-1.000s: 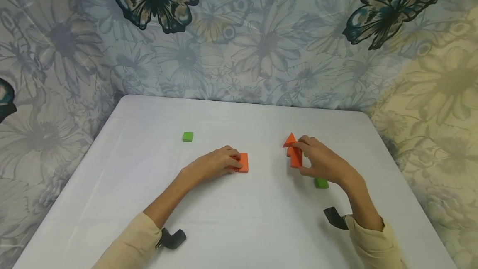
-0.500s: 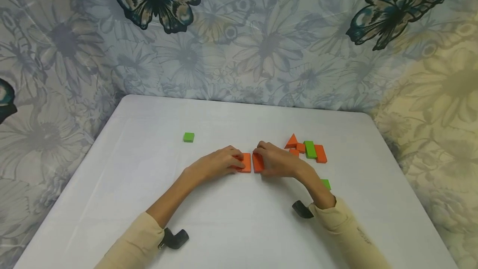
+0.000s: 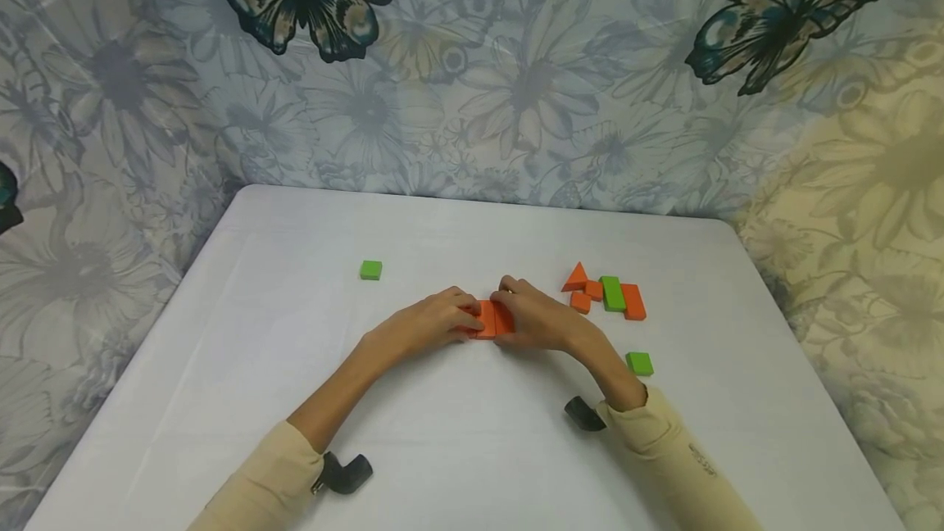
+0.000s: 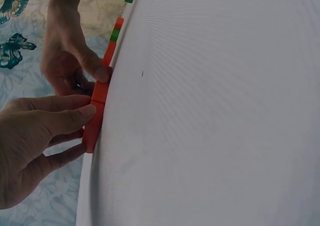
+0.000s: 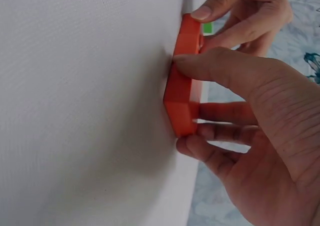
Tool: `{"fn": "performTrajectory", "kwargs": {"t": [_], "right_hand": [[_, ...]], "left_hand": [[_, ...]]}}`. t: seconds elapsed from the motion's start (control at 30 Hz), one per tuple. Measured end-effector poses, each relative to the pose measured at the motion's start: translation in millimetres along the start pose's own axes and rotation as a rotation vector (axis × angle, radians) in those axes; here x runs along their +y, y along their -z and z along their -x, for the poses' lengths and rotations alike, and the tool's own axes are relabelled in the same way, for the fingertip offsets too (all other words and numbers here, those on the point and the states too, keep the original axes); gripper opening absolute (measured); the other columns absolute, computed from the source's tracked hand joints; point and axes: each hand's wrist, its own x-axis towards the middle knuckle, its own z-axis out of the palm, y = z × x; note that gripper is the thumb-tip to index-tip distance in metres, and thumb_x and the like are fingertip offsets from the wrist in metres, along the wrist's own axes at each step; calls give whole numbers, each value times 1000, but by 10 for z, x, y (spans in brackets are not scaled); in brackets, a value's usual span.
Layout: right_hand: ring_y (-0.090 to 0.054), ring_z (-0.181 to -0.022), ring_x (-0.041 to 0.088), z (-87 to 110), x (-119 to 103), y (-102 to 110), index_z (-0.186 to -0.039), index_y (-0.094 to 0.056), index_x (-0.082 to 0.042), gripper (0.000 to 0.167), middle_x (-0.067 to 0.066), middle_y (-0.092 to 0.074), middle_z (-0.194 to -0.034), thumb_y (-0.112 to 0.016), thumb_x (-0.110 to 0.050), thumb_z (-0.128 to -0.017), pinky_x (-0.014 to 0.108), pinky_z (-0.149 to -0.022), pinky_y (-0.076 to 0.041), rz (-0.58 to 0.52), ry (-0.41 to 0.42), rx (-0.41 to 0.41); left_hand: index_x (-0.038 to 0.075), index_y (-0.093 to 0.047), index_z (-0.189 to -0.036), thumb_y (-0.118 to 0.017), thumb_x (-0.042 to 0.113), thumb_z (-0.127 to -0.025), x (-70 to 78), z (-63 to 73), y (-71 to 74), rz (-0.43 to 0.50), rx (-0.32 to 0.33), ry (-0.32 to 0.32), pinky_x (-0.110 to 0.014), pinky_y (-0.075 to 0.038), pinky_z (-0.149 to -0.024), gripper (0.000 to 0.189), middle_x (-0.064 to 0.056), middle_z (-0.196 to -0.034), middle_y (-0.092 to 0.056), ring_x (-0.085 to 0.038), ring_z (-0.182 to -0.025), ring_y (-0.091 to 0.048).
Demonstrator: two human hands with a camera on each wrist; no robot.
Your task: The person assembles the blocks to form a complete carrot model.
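Note:
Flat orange rectangular blocks lie side by side at the middle of the table. My left hand (image 3: pixel 426 324) grips the left end of this row, partly covering it; in the left wrist view its thumb and fingers pinch an orange block (image 4: pixel 92 128). From the other side, my right hand (image 3: pixel 542 318) pinches a second orange block (image 3: pixel 504 319) between thumb and fingers. That block touches the middle orange block (image 3: pixel 486 320) along one edge. In the right wrist view, the right thumb rests along the near side of its orange block (image 5: pixel 181 88).
Right of the hands lie an orange triangle (image 3: pixel 575 277), two small orange squares (image 3: pixel 580 302), a green rectangle (image 3: pixel 612 294) and an orange rectangle (image 3: pixel 633 301). One green square (image 3: pixel 639 364) lies nearer on the right, another green block (image 3: pixel 371 270) at the back left of the white table (image 3: pixel 295 228).
My right hand has carried an orange block leftward from the right-hand group and set it against the orange blocks at the left hand. The left hand has stayed in place.

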Motion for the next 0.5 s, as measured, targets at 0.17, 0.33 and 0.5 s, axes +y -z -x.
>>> {"fn": "performTrajectory", "kwargs": {"t": [0.17,0.33,0.5], "right_hand": [[-53,-99,19,-3,-8,-11,-128,-66,1,52,7,-58,-113,-84,-24,-87,28,-84,-51,11,5,17],[-53,-98,19,-8,-8,-29,-127,-66,2,51,7,-57,-111,-84,-22,-85,28,-83,-50,20,6,29],[-53,-99,20,-9,-19,-26,-127,-66,2,51,8,-57,-112,-84,-22,-85,28,-83,-50,28,2,33]], "left_hand": [[15,-79,-123,-77,12,-95,5,2,5,13,1,-1,-33,-54,-111,28,-5,-129,-71,-21,-127,-61],[13,-79,-122,-78,11,-94,-2,9,3,37,3,-7,-34,-55,-110,28,-6,-128,-71,-22,-125,-62],[14,-79,-122,-78,12,-94,-21,6,2,56,-9,6,-33,-54,-111,28,-6,-129,-71,-21,-126,-62]]}}
